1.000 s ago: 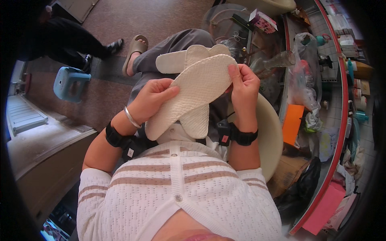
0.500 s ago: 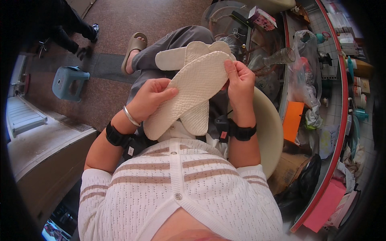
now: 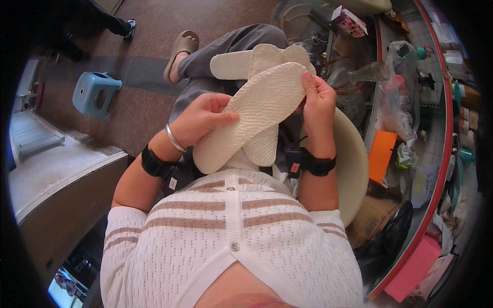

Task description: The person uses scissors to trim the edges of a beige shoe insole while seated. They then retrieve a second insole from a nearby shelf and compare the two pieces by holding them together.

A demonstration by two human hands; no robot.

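Observation:
A cream insole [image 3: 251, 120] with a bumpy woven texture slants across my lap, held up between both hands. My left hand [image 3: 202, 120] pinches its left edge near the middle, thumb on top. At its upper right end, my right hand [image 3: 319, 100] grips the rim, thumb on the upper face and fingers underneath. Beneath it lies a second textured insole [image 3: 263, 145], crossing the other way, its middle hidden. Beyond, on my lap, another pale insole [image 3: 231, 66] points left, partly covered by the rest.
A blue plastic stool [image 3: 95, 95] stands on the floor at left, with another person's legs [image 3: 110, 23] beyond. At right are a cream chair [image 3: 354, 169], a glass bottle [image 3: 367, 72], an orange box [image 3: 382, 155] and a red-edged glass case [image 3: 446, 118]. A counter [image 3: 67, 164] is at left.
The whole view has shifted slightly, moving my hands and the insoles a little right in the picture. Both hands keep their grip. The other person's legs have moved.

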